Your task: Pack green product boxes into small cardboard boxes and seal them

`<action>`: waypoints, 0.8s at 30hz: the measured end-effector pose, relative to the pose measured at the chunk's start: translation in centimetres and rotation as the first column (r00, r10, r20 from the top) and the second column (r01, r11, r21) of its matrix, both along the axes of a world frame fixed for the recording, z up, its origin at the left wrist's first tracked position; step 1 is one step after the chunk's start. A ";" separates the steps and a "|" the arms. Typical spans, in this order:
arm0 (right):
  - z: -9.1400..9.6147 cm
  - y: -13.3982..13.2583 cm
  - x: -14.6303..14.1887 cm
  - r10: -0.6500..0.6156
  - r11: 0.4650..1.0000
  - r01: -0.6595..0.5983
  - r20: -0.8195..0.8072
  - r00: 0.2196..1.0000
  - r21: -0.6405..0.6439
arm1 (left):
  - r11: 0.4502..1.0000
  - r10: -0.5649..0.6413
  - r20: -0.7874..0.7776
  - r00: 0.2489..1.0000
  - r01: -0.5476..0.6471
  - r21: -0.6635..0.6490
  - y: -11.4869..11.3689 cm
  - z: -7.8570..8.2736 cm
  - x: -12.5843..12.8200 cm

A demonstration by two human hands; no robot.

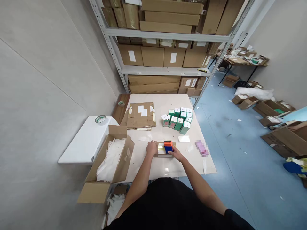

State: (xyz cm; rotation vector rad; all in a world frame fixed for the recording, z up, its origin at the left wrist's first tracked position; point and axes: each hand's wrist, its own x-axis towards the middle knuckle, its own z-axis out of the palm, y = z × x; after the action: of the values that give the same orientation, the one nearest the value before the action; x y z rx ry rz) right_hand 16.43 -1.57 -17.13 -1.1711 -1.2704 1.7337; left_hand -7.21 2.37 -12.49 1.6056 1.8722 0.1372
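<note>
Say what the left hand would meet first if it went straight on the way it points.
Probably the small cardboard box, since the left hand is already at its left end; whether they touch is hard to tell from above.

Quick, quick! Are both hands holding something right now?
Left hand: at the left end of the small cardboard box; grip unclear.
Right hand: closed, holding the orange-and-blue tool.

Under bright, even light, the edges stretch and pixelation masks a pink item [202, 148].
</note>
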 end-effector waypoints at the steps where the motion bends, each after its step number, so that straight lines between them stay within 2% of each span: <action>1: -0.1 0.1 0.0 0.001 1.000 -0.001 -0.018 1.000 -0.005 | 0.996 0.007 0.058 0.998 -0.012 0.085 0.5 0.7 0.2; 3: -0.4 0.2 0.0 -0.004 1.000 0.004 -0.037 0.999 -0.007 | 0.983 -0.039 0.223 0.974 -0.002 0.182 1.7 2.1 0.7; 4: -0.5 0.2 0.0 -0.004 1.000 0.004 -0.036 0.999 -0.004 | 0.982 -0.069 0.301 0.951 0.011 0.190 2.3 2.6 1.0; 6: -0.7 0.0 -0.1 0.013 1.000 -0.013 -0.014 1.000 0.007 | 0.986 -0.140 0.421 0.896 0.085 0.146 3.3 3.5 1.5; 9: -0.8 -0.2 -0.1 0.055 0.998 -0.056 0.034 0.998 0.032 | 0.970 -0.227 0.482 0.846 0.242 0.032 4.5 3.9 1.8; 12: -0.8 -0.3 0.0 0.069 0.997 -0.072 0.056 0.996 0.042 | 0.954 -0.242 0.477 0.845 0.296 -0.040 5.1 3.6 1.5; 17: -0.8 0.0 0.0 0.094 0.993 -0.100 0.094 0.991 0.068 | 0.967 -0.171 0.577 0.799 0.247 -0.056 5.1 2.2 1.0; 20: -0.7 0.0 0.0 0.109 0.991 -0.117 0.110 0.988 0.071 | 0.978 -0.122 0.647 0.752 0.203 -0.053 4.6 1.6 0.7; 24: -0.4 -0.1 0.0 0.123 0.990 -0.130 0.129 0.984 0.049 | 0.959 -0.140 0.738 0.660 0.277 -0.066 4.1 1.5 0.1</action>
State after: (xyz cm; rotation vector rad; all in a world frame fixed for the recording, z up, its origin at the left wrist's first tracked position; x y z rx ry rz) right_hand 16.47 -1.68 -17.51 -1.2051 -1.4888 1.7241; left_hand -7.14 6.44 -11.04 1.3438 1.0318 0.4351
